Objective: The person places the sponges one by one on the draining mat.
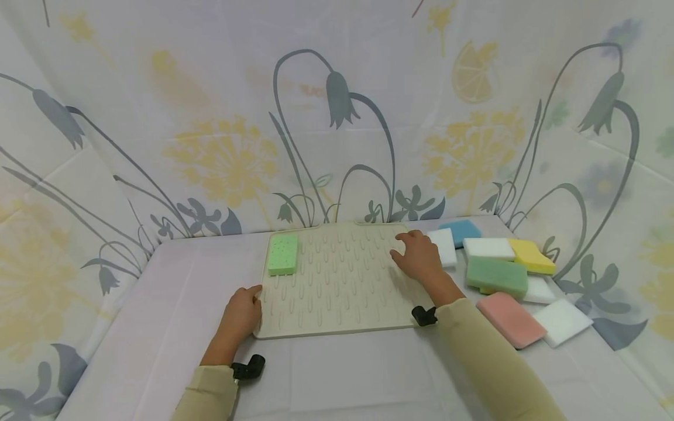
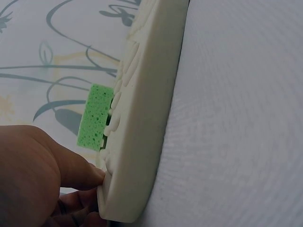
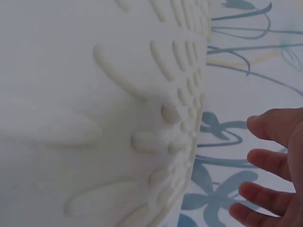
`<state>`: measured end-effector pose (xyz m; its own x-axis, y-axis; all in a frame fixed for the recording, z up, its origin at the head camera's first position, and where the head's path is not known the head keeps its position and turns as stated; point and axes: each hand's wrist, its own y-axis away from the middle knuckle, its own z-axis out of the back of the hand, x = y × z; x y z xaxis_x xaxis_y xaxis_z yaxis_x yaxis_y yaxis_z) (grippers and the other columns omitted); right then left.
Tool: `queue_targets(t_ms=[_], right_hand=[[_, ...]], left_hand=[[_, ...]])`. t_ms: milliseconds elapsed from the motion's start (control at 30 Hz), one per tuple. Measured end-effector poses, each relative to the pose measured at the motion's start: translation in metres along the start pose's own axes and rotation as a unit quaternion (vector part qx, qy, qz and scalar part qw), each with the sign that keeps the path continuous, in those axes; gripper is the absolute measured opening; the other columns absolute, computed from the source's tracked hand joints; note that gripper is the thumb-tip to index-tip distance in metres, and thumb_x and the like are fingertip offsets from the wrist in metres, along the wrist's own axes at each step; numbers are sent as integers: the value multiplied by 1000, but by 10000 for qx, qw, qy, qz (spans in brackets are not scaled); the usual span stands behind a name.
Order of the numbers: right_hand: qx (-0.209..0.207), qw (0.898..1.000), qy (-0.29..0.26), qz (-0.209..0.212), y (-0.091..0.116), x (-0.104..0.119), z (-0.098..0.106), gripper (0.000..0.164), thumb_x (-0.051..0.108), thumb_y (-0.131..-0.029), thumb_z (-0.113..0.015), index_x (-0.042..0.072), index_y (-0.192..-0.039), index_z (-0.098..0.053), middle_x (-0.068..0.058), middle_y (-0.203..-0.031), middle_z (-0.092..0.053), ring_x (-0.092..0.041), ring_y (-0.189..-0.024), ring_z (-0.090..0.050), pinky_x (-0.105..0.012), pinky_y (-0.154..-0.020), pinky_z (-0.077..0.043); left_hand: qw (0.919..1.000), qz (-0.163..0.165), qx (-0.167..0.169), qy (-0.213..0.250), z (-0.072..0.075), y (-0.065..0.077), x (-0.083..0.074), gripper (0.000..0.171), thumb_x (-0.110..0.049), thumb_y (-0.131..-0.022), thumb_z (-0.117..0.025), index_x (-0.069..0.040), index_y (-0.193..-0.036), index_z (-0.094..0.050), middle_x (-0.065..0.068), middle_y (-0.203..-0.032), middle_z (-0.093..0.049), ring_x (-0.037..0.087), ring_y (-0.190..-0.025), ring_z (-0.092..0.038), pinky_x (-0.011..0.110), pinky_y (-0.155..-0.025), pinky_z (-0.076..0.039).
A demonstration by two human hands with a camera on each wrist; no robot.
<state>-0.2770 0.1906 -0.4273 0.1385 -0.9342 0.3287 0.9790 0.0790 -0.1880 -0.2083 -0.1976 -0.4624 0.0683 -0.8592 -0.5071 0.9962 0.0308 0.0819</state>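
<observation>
A cream ridged drying mat (image 1: 337,286) lies flat on the table, its raised oval bumps facing up. On its far left corner rests a light green sponge (image 1: 283,255), whose pores show in the left wrist view. My left hand (image 1: 243,311) pinches the mat's left edge, thumb on top and the other fingers partly hidden at the side. Over the right part of the mat hovers my right hand (image 1: 419,257), fingers spread and loosely bent, holding nothing. In the right wrist view its fingertips (image 3: 255,156) stand apart from the mat's surface.
Several sponges lie at the right: a blue one (image 1: 460,233), white ones (image 1: 488,248), a yellow one (image 1: 532,256), a darker green one (image 1: 497,276) and a pink one (image 1: 512,320). Some overlap. A flower-patterned cloth (image 1: 337,146) hangs behind the table.
</observation>
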Motion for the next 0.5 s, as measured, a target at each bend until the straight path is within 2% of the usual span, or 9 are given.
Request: queue_targets(t_ms=[233, 500], right_hand=[[26, 9990, 328, -296, 4, -18, 4, 48, 35, -93, -58, 8, -133, -56, -25, -139, -45, -48, -119, -48, -62, -89, -42], [40, 9975, 445, -543, 10, -36, 4, 48, 32, -93, -57, 8, -135, -53, -27, -147, -34, -52, -131, -34, -68, -98, -33]], left_hand=[[10000, 51, -3, 32, -1, -1, 1, 42, -6, -96, -47, 6, -136, -50, 17, -99, -58, 21, -82, -52, 36, -72, -47], [10000, -18, -23, 92, 0, 2, -1, 42, -4, -95, -47, 8, -135, -51, 18, -97, -57, 21, -80, -51, 35, -69, -47]])
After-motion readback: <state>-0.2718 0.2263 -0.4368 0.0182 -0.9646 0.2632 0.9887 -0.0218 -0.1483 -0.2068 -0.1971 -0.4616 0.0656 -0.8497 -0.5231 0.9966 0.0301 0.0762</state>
